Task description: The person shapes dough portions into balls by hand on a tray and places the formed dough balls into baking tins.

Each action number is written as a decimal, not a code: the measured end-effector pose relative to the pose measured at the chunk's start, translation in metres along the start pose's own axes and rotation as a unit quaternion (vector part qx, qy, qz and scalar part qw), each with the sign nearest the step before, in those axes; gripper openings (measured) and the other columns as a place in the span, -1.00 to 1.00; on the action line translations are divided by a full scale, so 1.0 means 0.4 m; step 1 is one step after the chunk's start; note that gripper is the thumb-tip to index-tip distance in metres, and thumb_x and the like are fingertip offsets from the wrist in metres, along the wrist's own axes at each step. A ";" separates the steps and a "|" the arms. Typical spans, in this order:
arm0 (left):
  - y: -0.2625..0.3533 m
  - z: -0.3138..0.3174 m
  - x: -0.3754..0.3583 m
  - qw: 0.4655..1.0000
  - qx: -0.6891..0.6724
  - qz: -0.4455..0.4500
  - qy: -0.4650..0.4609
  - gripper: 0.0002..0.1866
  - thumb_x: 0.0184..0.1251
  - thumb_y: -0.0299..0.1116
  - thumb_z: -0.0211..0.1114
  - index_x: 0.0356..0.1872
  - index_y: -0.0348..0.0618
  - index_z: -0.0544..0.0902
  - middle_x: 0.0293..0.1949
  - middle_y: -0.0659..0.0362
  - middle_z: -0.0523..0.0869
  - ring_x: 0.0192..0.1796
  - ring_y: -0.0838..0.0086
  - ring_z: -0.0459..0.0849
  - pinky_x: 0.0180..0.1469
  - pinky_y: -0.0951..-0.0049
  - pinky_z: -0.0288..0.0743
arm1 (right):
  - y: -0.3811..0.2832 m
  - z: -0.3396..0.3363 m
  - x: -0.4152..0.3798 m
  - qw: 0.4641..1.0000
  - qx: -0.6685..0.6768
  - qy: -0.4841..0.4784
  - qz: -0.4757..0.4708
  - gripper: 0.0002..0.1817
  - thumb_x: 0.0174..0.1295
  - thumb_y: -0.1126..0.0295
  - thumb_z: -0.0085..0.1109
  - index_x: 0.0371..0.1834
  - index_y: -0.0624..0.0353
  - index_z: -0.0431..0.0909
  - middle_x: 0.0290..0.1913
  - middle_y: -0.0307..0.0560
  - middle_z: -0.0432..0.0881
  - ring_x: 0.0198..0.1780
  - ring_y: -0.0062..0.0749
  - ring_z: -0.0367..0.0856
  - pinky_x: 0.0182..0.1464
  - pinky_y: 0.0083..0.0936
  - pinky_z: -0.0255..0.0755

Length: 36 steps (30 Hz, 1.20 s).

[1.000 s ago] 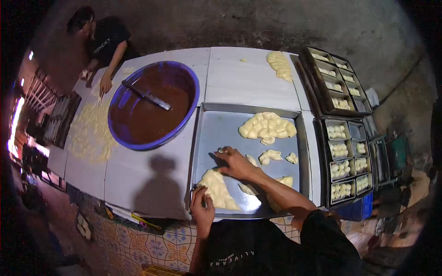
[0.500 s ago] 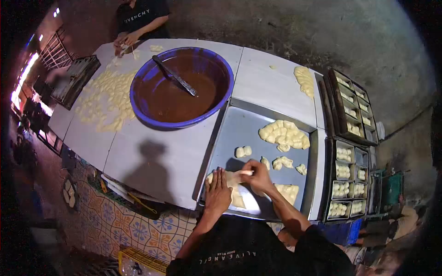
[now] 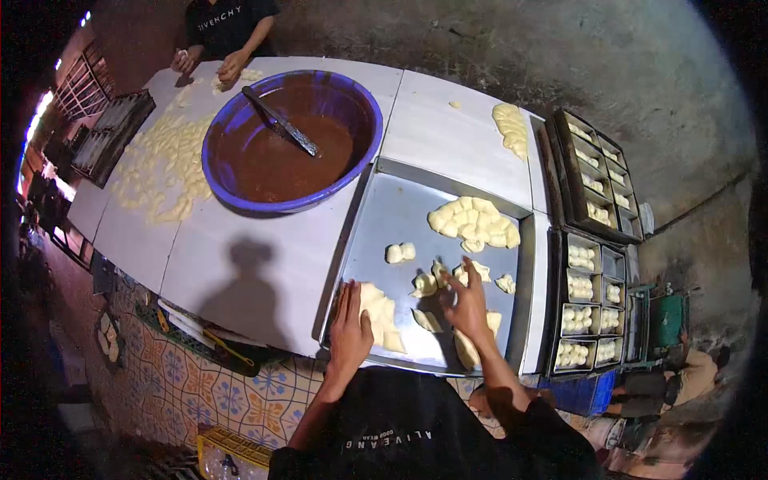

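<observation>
My left hand [image 3: 350, 332] lies with fingers stretched along the left side of a metal tray [image 3: 370, 232], right beside a flat sheet of pale dough [image 3: 380, 318]. Over the tray's near half is my right hand [image 3: 466, 308], its fingers spread, with the tips close to a small dough piece [image 3: 479, 270]. Just left of those fingertips lies another torn dough piece [image 3: 424, 285]. A thin dough strip [image 3: 428, 321] rests below it, and two small dough balls [image 3: 400, 253] sit together farther up. Toward the tray's far right is a large lump of dough [image 3: 474, 222].
Beyond the tray stands a purple basin [image 3: 292, 140] of brown filling with a long-handled spatula [image 3: 280, 120]. Many dough pieces [image 3: 164, 164] cover the left tabletop, near another person [image 3: 228, 36]. Sectioned baking pans [image 3: 594, 304] with dough line the right side.
My right hand has left the dough sheet, where it was pinching dough, and moved right with its fingers spread. More loose pieces show on the tray. The other person's hands have moved apart.
</observation>
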<state>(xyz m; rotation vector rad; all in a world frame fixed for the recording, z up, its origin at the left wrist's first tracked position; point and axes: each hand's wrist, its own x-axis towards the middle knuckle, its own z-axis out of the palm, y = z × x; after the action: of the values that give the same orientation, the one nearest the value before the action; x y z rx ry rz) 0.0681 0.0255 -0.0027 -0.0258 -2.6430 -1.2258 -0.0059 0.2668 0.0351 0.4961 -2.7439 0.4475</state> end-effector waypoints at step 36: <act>0.109 0.014 0.013 0.982 -0.171 0.013 -0.079 -0.43 0.24 -0.27 0.37 0.23 -0.27 0.42 0.22 -0.14 0.49 0.32 -0.04 0.39 0.29 0.16 0.30 | -0.138 -0.030 0.046 0.702 0.692 -0.149 0.082 -0.73 0.13 0.59 0.28 -0.07 0.29 0.59 0.07 0.03 0.53 0.09 -0.29 0.52 0.16 -0.35 0.41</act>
<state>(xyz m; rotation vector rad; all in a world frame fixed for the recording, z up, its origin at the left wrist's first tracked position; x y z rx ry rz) 0.0670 0.0576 0.0279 -0.2218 -2.5138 -1.7180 0.0017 0.2166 0.0659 0.6182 -2.1227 2.6794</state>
